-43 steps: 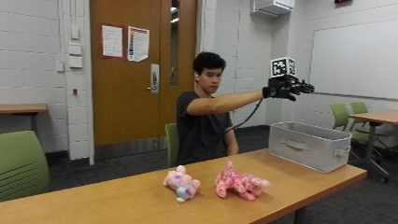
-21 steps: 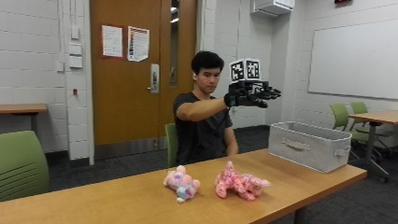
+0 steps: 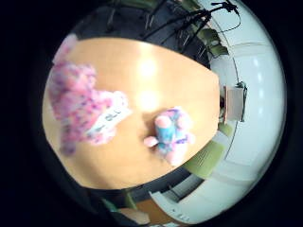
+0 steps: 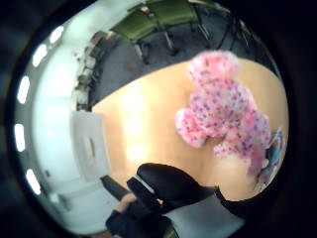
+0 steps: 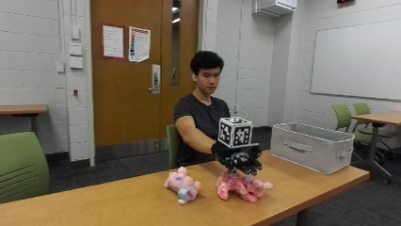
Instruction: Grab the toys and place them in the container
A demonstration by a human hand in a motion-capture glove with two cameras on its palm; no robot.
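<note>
Hovering Over the Spotted Toy

Reaching out from a seated person, the gloved right hand (image 5: 238,160) hangs palm down just above the pink spotted plush toy (image 5: 243,185), which lies on the wooden table (image 5: 113,202). The fingers point downward and are spread, relaxed, holding nothing; the outside view does not show whether the fingertips touch the toy.

Just beside that toy, on the side away from the container, lies a smaller plush toy in pink and blue (image 5: 182,184). The two toys are apart, with a strip of bare tabletop between them.

The grey container (image 5: 311,145) stands at the far end of the same table, well apart from both toys; its inside cannot be seen from here.

From the palm, the spotted toy (image 4: 224,115) fills much of the thumb-side view, and the container (image 4: 90,145) shows beyond the table's end. The little-finger-side view shows both toys on the wood, the spotted one (image 3: 78,106) and the pink-and-blue one (image 3: 170,133).
</note>
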